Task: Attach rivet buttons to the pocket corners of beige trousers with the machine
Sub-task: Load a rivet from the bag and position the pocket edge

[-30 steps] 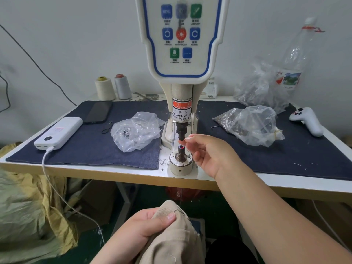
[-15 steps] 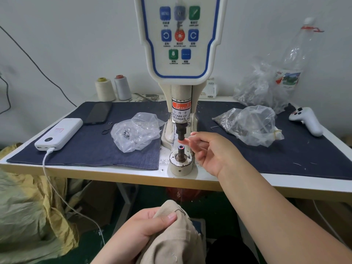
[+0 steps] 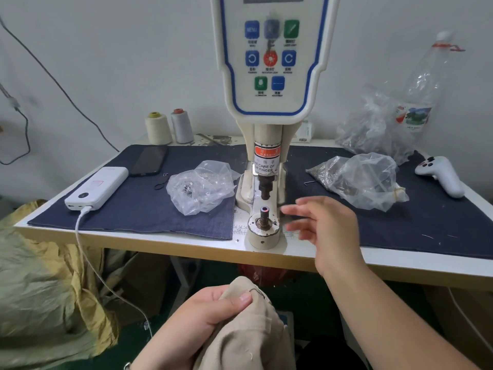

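Moved since the earlier frame: the right hand [image 3: 330, 231] has drawn back from the lower die post to the right of it, and the camera has dipped a little.

Head view, itemised:
- Right hand — motion-blurred, fingers [image 3: 296, 209] spread and relaxed, grasping nothing, hovering over the bench [image 3: 186, 243] edge just right of the machine's round base.
- Left hand [image 3: 205, 316] — low in the frame, below the bench; thumb and fingers pinch a fold of the beige cotton trousers [image 3: 248, 340], which bunch over the lap.
- Cream rivet machine with blue-trimmed button panel [image 3: 269, 62]; a small dark lower die post [image 3: 264, 213] stands upright beneath the punch, its tip lit pink.
- Crumpled clear plastic bag of metal rivets [image 3: 202, 189], left of the machine on a navy denim mat [image 3: 128, 206].
- White power bank [image 3: 97, 188], cable attached, further left.
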{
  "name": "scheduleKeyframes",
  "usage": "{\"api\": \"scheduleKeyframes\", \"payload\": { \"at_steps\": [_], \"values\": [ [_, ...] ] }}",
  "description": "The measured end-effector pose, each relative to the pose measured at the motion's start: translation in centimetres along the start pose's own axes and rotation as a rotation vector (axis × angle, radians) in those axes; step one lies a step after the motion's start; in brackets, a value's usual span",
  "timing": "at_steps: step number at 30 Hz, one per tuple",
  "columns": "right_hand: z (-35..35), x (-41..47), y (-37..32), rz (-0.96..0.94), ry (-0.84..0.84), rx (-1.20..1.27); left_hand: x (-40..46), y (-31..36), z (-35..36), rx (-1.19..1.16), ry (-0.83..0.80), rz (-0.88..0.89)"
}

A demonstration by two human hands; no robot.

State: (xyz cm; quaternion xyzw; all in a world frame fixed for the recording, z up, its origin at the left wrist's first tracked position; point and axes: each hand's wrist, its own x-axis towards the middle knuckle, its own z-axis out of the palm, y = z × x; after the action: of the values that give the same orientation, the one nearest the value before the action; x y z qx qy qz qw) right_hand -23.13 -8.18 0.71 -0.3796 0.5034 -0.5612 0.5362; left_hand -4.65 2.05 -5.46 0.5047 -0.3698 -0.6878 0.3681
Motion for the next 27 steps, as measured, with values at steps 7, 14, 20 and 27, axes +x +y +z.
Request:
{"api": "scheduleKeyframes", "payload": {
  "at_steps": [7,14,20,27],
  "values": [
    [3.3,-6.0,3.8,-0.526,-0.319,-0.363,-1.2,1.9,-2.4,-0.178,0.011,0.115],
    [14.3,0.5,2.5,-0.555,-0.309,-0.819,-1.5,4.6,-5.5,-0.235,0.145,0.213],
    [18.8,6.2,4.3,-0.655,-0.3,-1.563,-0.5,5.6,-8.8,-0.304,0.25,0.231],
    [21.2,8.6,5.5,-0.631,-0.425,-1.784,3.8,7.8,-12.3,-0.391,0.445,0.176]
  ]
}}
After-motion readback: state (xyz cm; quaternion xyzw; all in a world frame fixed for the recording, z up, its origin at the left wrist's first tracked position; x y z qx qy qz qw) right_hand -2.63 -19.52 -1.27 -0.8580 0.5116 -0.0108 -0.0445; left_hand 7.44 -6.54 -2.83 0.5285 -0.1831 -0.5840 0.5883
